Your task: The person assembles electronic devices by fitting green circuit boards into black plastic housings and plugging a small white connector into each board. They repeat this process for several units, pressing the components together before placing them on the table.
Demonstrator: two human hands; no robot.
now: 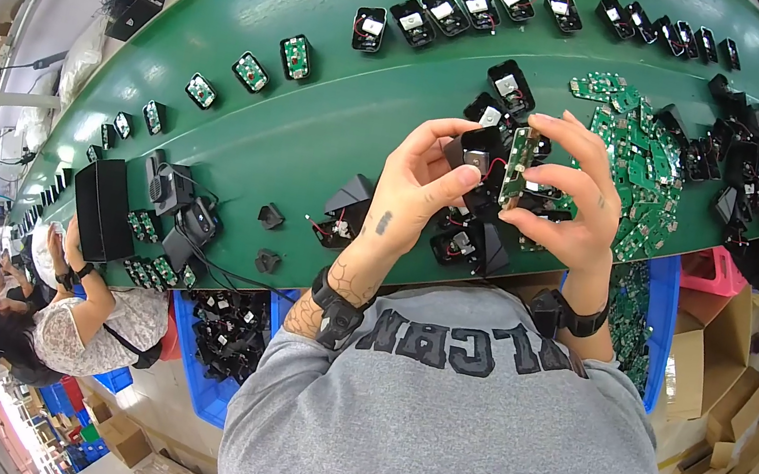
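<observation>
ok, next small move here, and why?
Probably bring the green circuit board in the right hand to the open black housing in the left hand: they're close together, the board is outside it, and black cases farther left hold similar boards.

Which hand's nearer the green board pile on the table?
Right. The right hand, holding one board, is at the pile's left edge in view; the left hand, holding a black case, is farther left.
</observation>
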